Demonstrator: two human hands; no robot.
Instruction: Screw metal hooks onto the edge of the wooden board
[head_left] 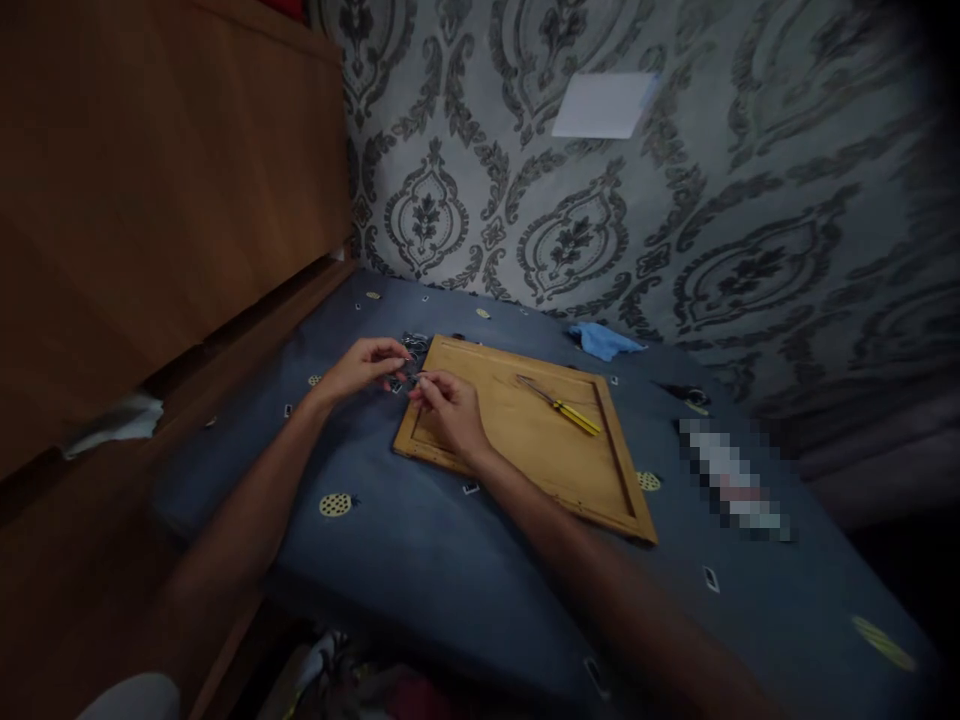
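Observation:
My left hand (365,366) is near the left edge of a wooden framed board (517,430), its fingers bent together at a small thing too tiny and dim to name. Close beside it, my right hand (454,408) reaches over the board's left corner, thumb and fingers pinched at the same spot. What lies between the fingertips is mostly hidden. Just behind the fingertips is a small dark, shiny bundle (415,346), possibly a clear packet. On the board lies a screwdriver (574,415) with a yellow and black handle, its shaft pointing up and left.
The board rests on a blue bedsheet (390,560) with pineapple prints. A blue cloth (604,340) lies near the patterned wall, a dark object (686,394) to its right. A blurred-out item (735,480) sits further right. A wooden cabinet (165,190) stands at left.

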